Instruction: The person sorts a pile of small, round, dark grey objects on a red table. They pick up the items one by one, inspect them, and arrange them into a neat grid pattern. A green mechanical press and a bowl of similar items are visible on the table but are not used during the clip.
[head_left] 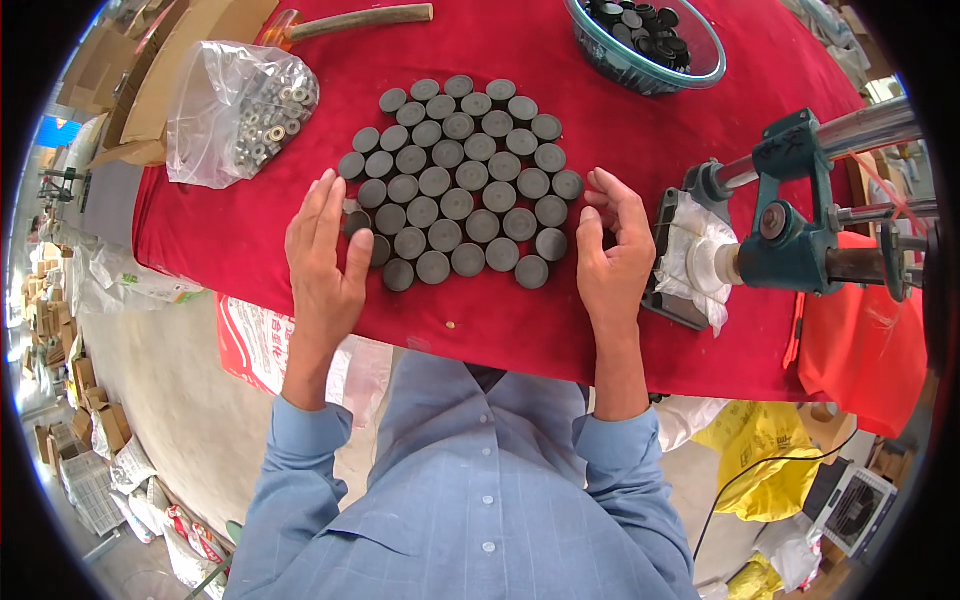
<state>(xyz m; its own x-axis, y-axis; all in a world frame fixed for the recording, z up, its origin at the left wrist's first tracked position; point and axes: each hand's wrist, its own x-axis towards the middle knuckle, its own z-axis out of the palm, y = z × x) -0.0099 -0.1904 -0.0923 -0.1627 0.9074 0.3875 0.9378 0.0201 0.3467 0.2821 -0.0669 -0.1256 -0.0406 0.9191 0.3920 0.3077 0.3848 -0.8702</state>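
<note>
Many round dark-grey caps (457, 204) stand close together in one layer on a red tablecloth (450, 325). At their left edge is my left hand (325, 245), fingers stretched out and palm turned inward, touching or very near the outermost caps. Across from it my right hand (615, 240) rests beside the group's right side, fingers slightly curved and apart, with nothing in it. One darker cap (357, 222) lies against my left fingers, partly covered by them.
A clear bag of metal bearings (275, 115) lies at the far left by a cardboard box (165, 90) and a wooden-handled hammer (360, 20). At the back right sits a teal bowl (650, 75) of black caps. A green hand press (790, 200) stands on the right.
</note>
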